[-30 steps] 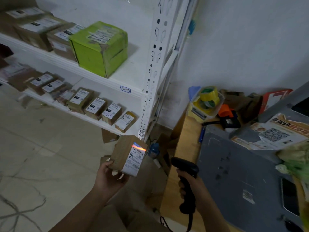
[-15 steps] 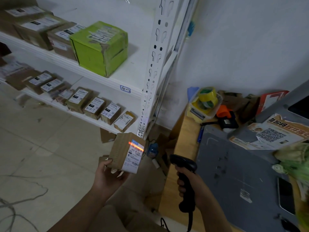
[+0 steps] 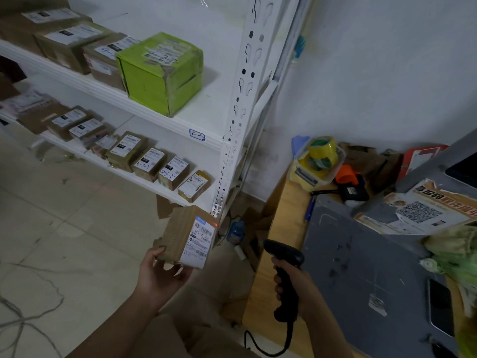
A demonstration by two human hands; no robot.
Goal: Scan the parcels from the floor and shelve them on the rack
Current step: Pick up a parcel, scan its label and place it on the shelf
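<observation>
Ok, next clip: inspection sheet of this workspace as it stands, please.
Surface: wooden desk, grey mat on it.
Job's things: brown parcel, label toward black scanner; white rack holding labelled parcels and green box.
Clutter: yellow tape rolls, phone, QR leaflet.
Grippers: left hand holds the parcel from below; right hand grips the scanner handle.
Cables: scanner cord loops below the hand.
Surroundings: tiled floor, white wall.

Can't read the print on the parcel (image 3: 178,232) label (image 3: 198,241), way too tiny. Can't see its underside, covered by the left hand (image 3: 160,275). Same with the scanner (image 3: 284,254) grip inside the right hand (image 3: 302,288). Blurry green stuff (image 3: 456,257) far right, chopped by the edge.
</observation>
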